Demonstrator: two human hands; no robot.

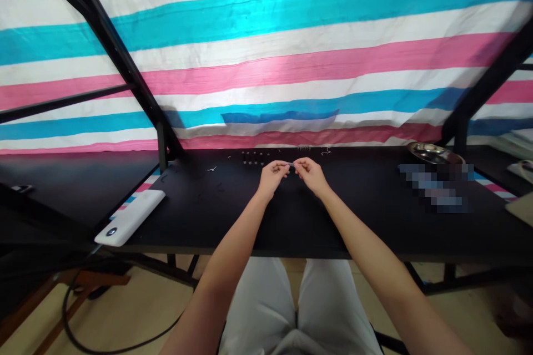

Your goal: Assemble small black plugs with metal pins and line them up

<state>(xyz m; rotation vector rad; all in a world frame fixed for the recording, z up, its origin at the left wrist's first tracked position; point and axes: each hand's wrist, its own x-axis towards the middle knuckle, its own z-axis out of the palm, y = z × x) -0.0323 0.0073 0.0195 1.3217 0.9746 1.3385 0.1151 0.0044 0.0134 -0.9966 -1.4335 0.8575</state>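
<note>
Both my hands meet over the middle of the black table. My left hand and my right hand are each closed in a pinch on the ends of a small thin pale piece, like a short wire or strip, held between them just above the tabletop. Just beyond the hands, rows of small dark parts stand on the table. A few pale scraps lie near them.
A white power bank lies at the table's left edge. A metal dish sits at the far right beside a blurred patch. Black frame posts rise left and right. A striped tarp hangs behind. A cable lies on the floor.
</note>
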